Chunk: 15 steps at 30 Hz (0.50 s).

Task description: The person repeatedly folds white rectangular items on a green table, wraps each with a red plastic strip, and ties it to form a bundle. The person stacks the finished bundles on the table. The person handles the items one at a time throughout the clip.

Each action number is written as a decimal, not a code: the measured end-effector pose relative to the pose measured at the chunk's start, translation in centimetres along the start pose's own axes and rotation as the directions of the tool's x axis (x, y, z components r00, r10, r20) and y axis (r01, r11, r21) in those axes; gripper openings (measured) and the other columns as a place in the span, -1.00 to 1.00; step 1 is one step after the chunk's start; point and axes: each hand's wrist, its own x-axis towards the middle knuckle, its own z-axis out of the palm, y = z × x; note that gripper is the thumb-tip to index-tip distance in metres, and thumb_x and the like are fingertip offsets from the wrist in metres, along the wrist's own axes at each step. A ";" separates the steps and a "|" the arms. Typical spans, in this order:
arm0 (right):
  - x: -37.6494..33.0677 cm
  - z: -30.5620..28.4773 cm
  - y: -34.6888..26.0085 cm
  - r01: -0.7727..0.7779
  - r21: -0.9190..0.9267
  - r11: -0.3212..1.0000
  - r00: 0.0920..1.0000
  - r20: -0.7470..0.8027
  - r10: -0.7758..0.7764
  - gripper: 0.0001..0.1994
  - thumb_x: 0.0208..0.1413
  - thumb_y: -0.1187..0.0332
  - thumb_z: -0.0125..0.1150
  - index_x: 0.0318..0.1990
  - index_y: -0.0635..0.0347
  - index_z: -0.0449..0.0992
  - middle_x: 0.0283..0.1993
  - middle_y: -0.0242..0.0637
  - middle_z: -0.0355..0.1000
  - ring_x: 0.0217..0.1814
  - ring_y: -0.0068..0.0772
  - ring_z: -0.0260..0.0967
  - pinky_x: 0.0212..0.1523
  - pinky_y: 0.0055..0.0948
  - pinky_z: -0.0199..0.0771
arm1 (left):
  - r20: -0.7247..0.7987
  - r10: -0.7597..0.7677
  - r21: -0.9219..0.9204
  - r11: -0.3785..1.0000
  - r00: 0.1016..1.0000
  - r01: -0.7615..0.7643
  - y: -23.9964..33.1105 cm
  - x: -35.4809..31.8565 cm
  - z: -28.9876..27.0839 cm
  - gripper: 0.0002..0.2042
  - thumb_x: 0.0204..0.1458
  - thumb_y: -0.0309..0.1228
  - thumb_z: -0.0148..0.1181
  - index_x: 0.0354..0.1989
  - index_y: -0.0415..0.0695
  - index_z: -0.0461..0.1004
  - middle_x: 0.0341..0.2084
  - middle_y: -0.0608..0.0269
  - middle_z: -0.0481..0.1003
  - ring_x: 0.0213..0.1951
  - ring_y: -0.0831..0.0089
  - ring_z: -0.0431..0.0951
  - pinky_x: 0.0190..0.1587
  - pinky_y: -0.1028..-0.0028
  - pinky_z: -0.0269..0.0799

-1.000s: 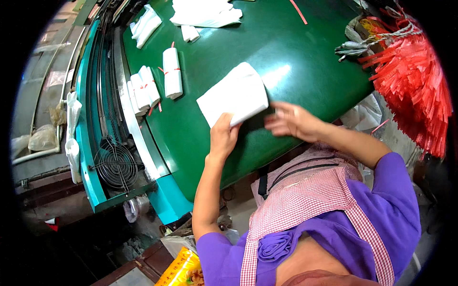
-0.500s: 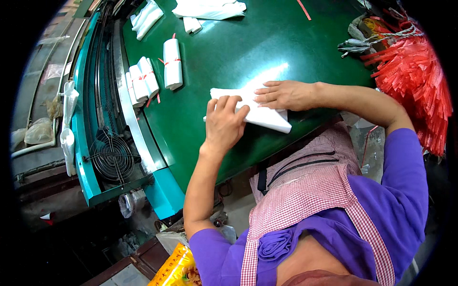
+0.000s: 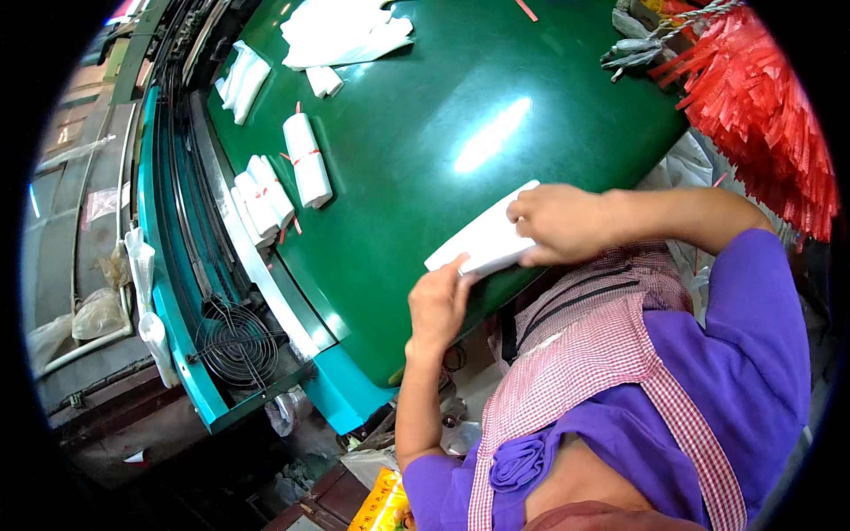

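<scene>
A folded stack of white plastic bags point(image 3: 485, 228) lies slantwise on the near part of the green table. My left hand point(image 3: 437, 303) pinches its near left edge, thumb and index finger against the plastic. At the right end my right hand point(image 3: 560, 225) has its fingers curled round the stack, slightly blurred. Farther left on the table lies a white roll of bags point(image 3: 307, 164) tied with a red strip. Beside it sit several similar tied rolls point(image 3: 263, 199) close together.
Loose white bags point(image 3: 343, 34) lie at the far side of the green table point(image 3: 390, 159). Red plastic strips point(image 3: 753, 106) hang in a thick bunch at the right. A teal machine frame with a wire fan guard point(image 3: 235, 345) borders the left edge.
The white stack has gone from lying flatter and wider to a narrower, slanted fold. My right hand has changed from flat to curled; my left has moved to the near edge.
</scene>
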 end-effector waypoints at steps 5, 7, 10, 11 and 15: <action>3.9 -0.2 3.6 -0.206 0.180 0.962 0.960 -0.156 0.234 -0.61 0.08 0.12 0.15 -0.06 0.22 0.44 -0.22 0.01 0.48 -0.13 0.06 0.44 -0.11 -0.05 0.42 | -0.205 0.112 0.185 0.980 0.972 -0.074 -0.6 5.3 -0.1 -0.76 -0.04 -0.41 0.23 -0.18 -0.20 0.48 -0.22 0.03 0.44 -0.18 0.11 0.44 -0.10 0.26 0.37; 4.3 -0.1 4.8 -0.135 0.223 0.965 0.973 -0.156 0.172 -0.58 0.07 0.14 0.16 0.04 0.16 0.40 -0.18 0.00 0.49 -0.10 0.07 0.44 -0.08 -0.06 0.42 | -0.196 0.141 0.073 0.989 0.970 -0.129 0.6 6.0 0.7 -0.72 -0.05 -0.39 0.25 -0.15 -0.20 0.47 -0.15 0.01 0.42 -0.08 0.09 0.41 0.01 0.25 0.32; 4.4 -5.5 10.2 -0.410 0.243 0.879 0.815 -0.335 0.472 -0.54 0.10 0.17 0.14 0.12 0.16 0.34 0.02 0.01 0.39 0.10 0.01 0.33 0.10 -0.12 0.32 | -0.062 0.065 -0.118 0.990 0.996 -0.072 1.4 6.7 1.4 -0.64 -0.14 -0.38 0.34 -0.15 -0.22 0.47 -0.22 0.08 0.45 -0.16 0.20 0.45 -0.08 0.34 0.37; 4.0 -7.6 15.2 -0.315 0.093 0.944 0.729 -0.614 0.304 -0.52 0.14 0.12 0.08 0.15 0.17 0.31 0.09 -0.01 0.36 0.14 0.01 0.29 0.11 -0.14 0.31 | 0.008 0.042 -0.169 0.985 0.999 -0.040 1.9 7.0 1.1 -0.65 -0.15 -0.38 0.35 -0.16 -0.23 0.48 -0.25 0.10 0.45 -0.20 0.23 0.46 -0.12 0.37 0.38; 5.9 -11.6 24.3 -0.800 0.129 0.586 0.247 -0.819 0.518 -0.55 0.02 0.11 0.11 -0.05 0.29 0.40 0.10 -0.03 0.23 0.20 0.01 0.11 0.12 -0.06 0.21 | 0.222 -0.077 -0.314 0.938 0.972 0.146 2.7 6.5 0.9 -0.70 -0.15 -0.42 0.35 -0.24 -0.27 0.49 -0.40 0.16 0.41 -0.34 0.37 0.44 -0.26 0.47 0.37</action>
